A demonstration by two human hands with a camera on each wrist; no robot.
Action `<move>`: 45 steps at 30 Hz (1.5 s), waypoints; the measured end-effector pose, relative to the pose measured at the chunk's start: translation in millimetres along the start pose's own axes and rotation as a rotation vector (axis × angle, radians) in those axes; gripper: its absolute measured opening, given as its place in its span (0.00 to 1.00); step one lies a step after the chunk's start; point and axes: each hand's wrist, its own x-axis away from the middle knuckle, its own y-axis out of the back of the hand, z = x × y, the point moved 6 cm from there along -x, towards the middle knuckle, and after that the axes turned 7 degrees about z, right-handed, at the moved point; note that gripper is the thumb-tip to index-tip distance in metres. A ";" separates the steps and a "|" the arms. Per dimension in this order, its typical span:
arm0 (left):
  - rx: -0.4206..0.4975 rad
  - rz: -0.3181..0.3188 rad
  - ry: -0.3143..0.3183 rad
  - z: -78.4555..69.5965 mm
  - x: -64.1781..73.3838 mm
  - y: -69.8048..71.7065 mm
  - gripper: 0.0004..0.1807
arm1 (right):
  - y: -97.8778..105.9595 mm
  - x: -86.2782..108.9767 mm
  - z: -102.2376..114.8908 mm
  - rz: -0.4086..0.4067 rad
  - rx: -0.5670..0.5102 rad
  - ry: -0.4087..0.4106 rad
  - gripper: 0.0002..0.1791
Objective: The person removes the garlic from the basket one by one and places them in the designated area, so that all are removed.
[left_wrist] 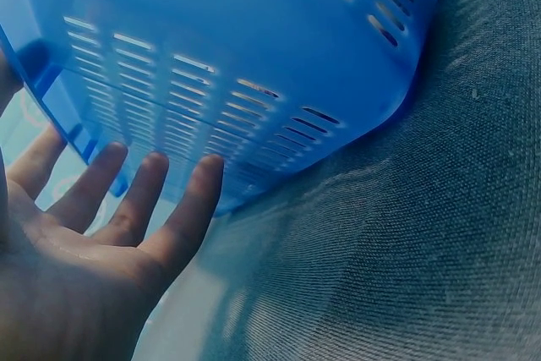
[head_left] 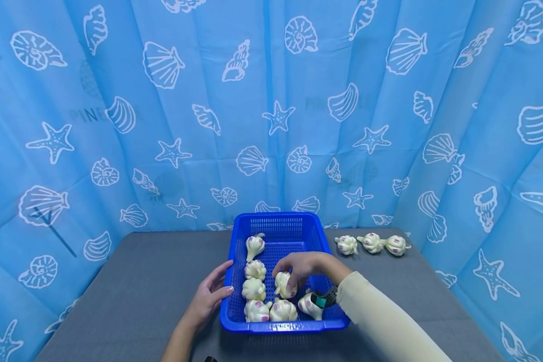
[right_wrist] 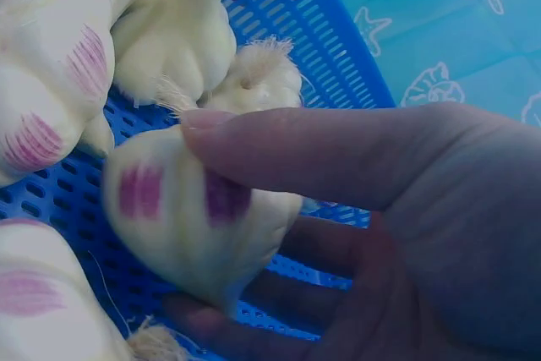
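The right hand (head_left: 304,267) is pinching a garlic bulb (head_left: 282,286) inside the blue basket (head_left: 286,328). The left hand (head_left: 206,295), fingers spread, is touching the basket at nine o'clock. Three other bulbs (head_left: 371,243) are lying on the bench (head_left: 163,286) at two o'clock.

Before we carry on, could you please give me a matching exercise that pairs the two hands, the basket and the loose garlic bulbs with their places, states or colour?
Column one:
1. Left hand
2. Right hand
3. Basket
4. Three loose garlic bulbs

Column two:
A. Blue, with slotted walls
B. On the grey table, right of the basket in the head view
C. At the basket's left rim
D. Gripping a garlic bulb

Right pairs: 1-C, 2-D, 3-A, 4-B.
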 end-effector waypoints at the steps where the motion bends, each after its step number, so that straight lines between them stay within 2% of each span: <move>1: 0.004 -0.002 0.000 -0.1 0.1 0.0 0.33 | 1.3 1.0 0.8 -0.013 -0.002 0.012 0.27; 12: 0.023 0.004 -0.008 0.6 0.3 1.0 0.33 | 17.8 17.1 7.7 -0.153 -0.017 0.065 0.27; 20: 0.006 -0.003 -0.007 1.7 -0.5 0.4 0.33 | 31.0 29.8 7.7 -0.265 0.023 0.130 0.27; 27: -0.009 -0.005 -0.010 0.9 -0.7 -0.1 0.33 | 39.0 44.8 6.5 -0.349 -0.001 0.201 0.26; 38: 0.005 -0.009 -0.012 0.9 0.8 -1.1 0.33 | 45.9 77.3 8.0 -0.647 -0.028 0.294 0.29; 45: 0.015 0.002 -0.020 0.6 0.8 -0.3 0.33 | 51.2 96.5 2.7 -0.764 -0.059 0.312 0.30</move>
